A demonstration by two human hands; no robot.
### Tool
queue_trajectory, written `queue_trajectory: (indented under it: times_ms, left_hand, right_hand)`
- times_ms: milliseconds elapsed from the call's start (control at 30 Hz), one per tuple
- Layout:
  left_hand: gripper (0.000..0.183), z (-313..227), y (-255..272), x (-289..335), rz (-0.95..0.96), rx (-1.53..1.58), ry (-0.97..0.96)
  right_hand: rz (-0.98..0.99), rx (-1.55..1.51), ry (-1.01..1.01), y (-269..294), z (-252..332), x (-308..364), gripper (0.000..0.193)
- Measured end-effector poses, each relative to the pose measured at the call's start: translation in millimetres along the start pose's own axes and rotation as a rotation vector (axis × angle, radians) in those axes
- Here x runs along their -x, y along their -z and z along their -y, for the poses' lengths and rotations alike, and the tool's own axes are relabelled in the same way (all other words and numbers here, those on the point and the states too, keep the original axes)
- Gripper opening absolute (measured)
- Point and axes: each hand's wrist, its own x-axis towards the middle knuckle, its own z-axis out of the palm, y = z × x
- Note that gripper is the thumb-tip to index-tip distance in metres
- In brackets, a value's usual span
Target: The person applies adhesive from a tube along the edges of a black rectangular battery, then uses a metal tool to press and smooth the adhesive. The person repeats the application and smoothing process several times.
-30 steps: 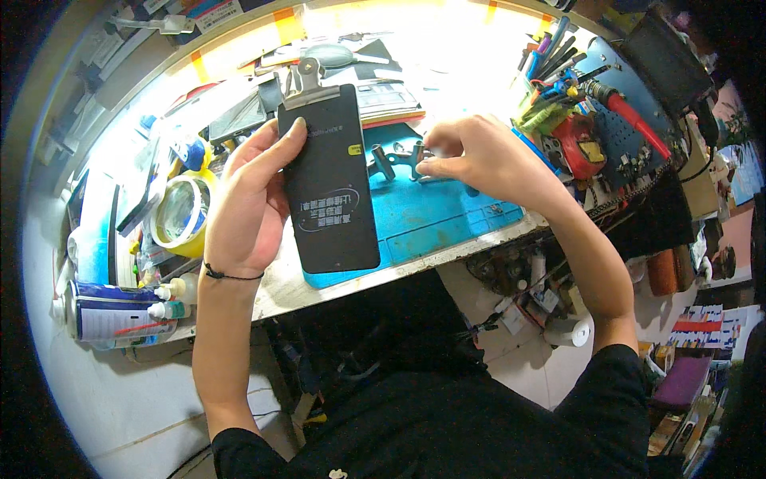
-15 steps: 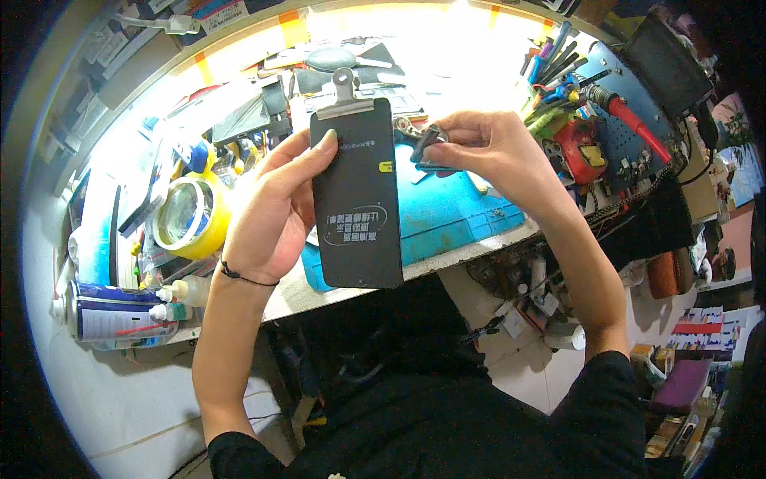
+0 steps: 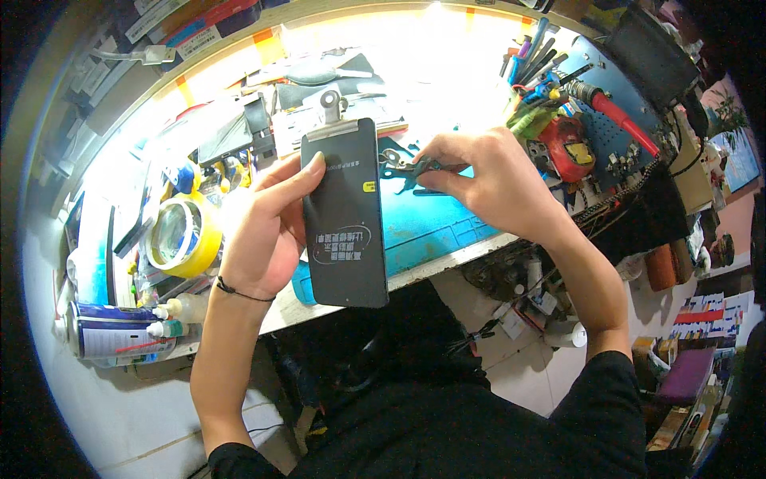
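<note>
My left hand [image 3: 259, 227] grips a black phone [image 3: 343, 251] by its left side, thumb on the front and fingers behind it. The phone is upright, its dark front covered with pale print and a small yellow sticker. A silver bulldog clip [image 3: 331, 124] is clamped on its top edge. Beside the phone's upper right edge, my right hand [image 3: 491, 180] pinches a small dark metal clip [image 3: 423, 169] between thumb and fingers. The clip's shiny part lies close to the phone's edge; whether it touches, I cannot tell. Below them is a blue work mat [image 3: 435, 227].
Yellow tape rolls [image 3: 209, 235] and a blue spray can [image 3: 104, 331] with small bottles stand at left. At right are a red-handled soldering iron [image 3: 626, 128], a red box-like tool [image 3: 568, 148] and several pens [image 3: 536, 60]. A blower [image 3: 315, 73] lies at the back.
The phone in my left hand has moved slightly left and down in view. My right hand has turned and opened out the dark clip, with its shiny part now nearer the phone's edge.
</note>
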Motion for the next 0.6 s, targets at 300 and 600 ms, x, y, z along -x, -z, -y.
queue_trajectory:
  times_ms: [300,600]
  left_hand:
    - [0.034,0.3,-2.5,4.4,0.041,0.033,0.034]
    - [0.033,-0.3,-4.3,6.1,0.063,-0.003,0.049]
  right_hand:
    - [0.045,0.409,0.196,9.4,8.3,4.0,0.015]
    - [0.181,0.669,0.291,14.1,12.6,6.1,0.011]
